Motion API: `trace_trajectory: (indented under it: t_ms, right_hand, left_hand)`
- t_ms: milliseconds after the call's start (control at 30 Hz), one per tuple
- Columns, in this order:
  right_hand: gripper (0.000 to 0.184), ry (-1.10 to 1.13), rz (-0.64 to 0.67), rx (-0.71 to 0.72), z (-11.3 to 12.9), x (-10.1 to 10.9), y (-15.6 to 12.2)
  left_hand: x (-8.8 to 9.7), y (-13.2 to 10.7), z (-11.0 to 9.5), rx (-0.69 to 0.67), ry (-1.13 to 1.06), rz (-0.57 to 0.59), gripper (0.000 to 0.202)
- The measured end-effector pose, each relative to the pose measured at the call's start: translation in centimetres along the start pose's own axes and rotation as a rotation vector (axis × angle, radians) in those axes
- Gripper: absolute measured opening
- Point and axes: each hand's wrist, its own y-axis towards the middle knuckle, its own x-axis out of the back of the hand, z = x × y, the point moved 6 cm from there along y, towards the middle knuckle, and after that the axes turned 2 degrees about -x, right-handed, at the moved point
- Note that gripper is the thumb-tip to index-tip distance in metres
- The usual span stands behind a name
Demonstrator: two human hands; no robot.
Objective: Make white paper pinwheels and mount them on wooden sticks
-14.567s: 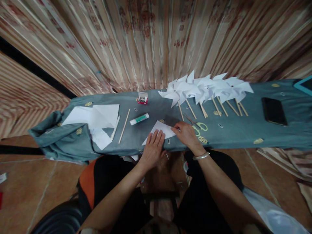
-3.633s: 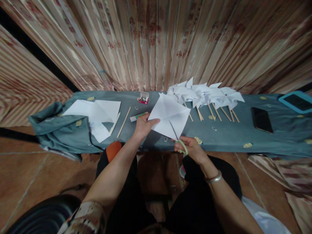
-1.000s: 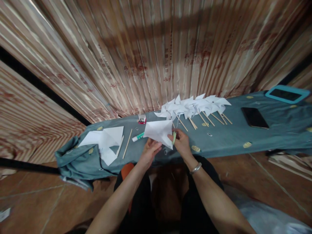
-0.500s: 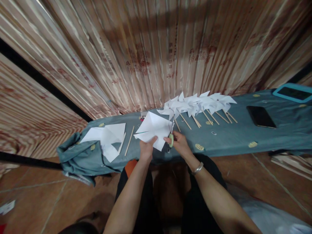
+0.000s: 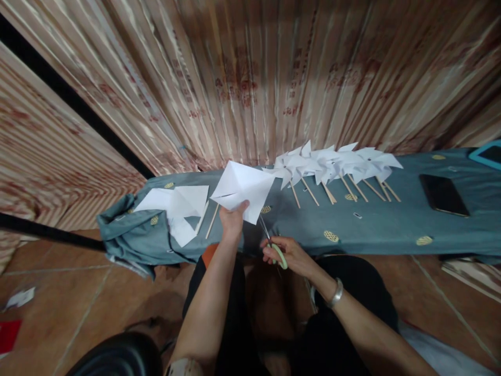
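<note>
As right hand grips, scissors point up-left at paper.

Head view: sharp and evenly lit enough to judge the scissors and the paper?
Head view: wide-angle distortion bows the table and fans the curtain, blurred toward the edges; dim warm light; the white paper in the left hand reads bright and clear; the scissors in the right hand look thin and soft against the dark background.

Single head-worn camera: looked forward and steeply down, close above left hand and right hand at frame centre; faced cloth-covered table, striped curtain behind — wide lens bowed edges.
</note>
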Motion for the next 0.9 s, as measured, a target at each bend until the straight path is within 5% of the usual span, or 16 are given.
trace_trajectory:
  t_ms: [900]
  right_hand:
    - [0.047, 0.061, -0.021, -0.001, -0.04, -0.73, 0.86]
  left_hand:
    - [-0.86, -0.76, 0.16, -0.069, -0.039, 0.031, 0.040]
